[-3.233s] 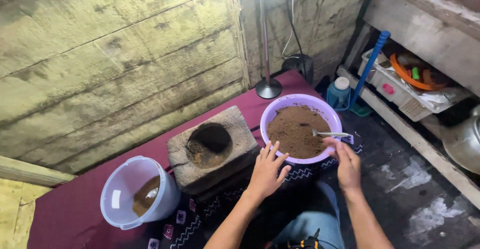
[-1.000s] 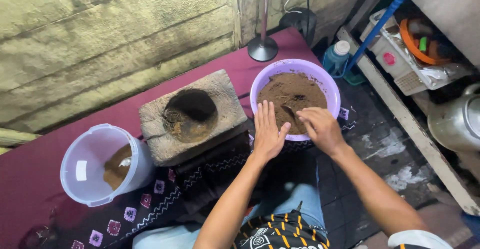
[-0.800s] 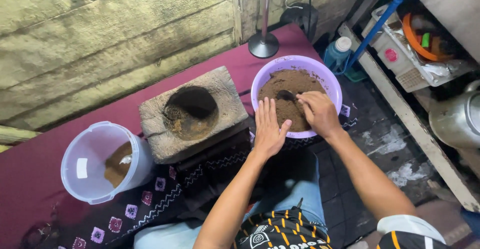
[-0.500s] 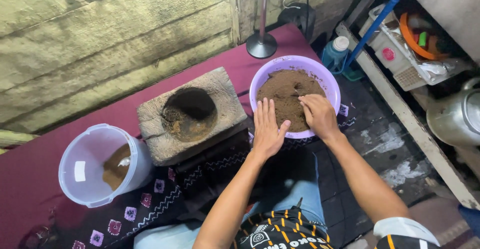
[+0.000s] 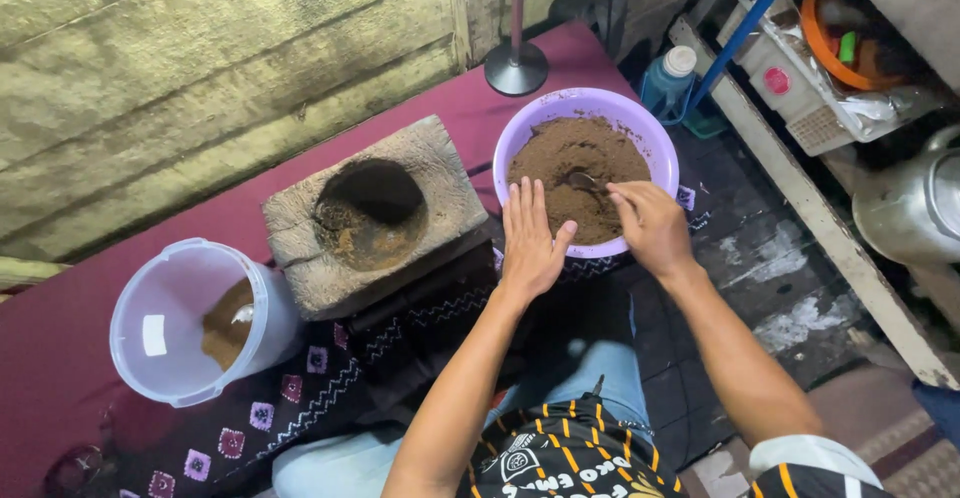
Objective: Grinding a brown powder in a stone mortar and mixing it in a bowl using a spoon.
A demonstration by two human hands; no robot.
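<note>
A purple plastic bowl (image 5: 655,143) full of brown powder (image 5: 560,153) stands on the maroon cloth in front of me. My left hand (image 5: 528,238) lies flat against the bowl's near rim, fingers together. My right hand (image 5: 650,223) grips a metal spoon (image 5: 582,180) whose bowl digs into the powder. To the left sits a square stone mortar (image 5: 375,213) with a dark hollow and brown residue.
A clear plastic bucket (image 5: 180,323) with some brown powder lies at the left. A lamp stand base (image 5: 516,66) is behind the bowl. At the right are a blue bottle (image 5: 668,78), a blue handle (image 5: 740,28), a crate (image 5: 800,88) and a metal pot (image 5: 915,208).
My right hand took the spoon out of the bowl's powder and has been stirring and scooping with it. My left hand moved onto the bowl's rim and stays there.
</note>
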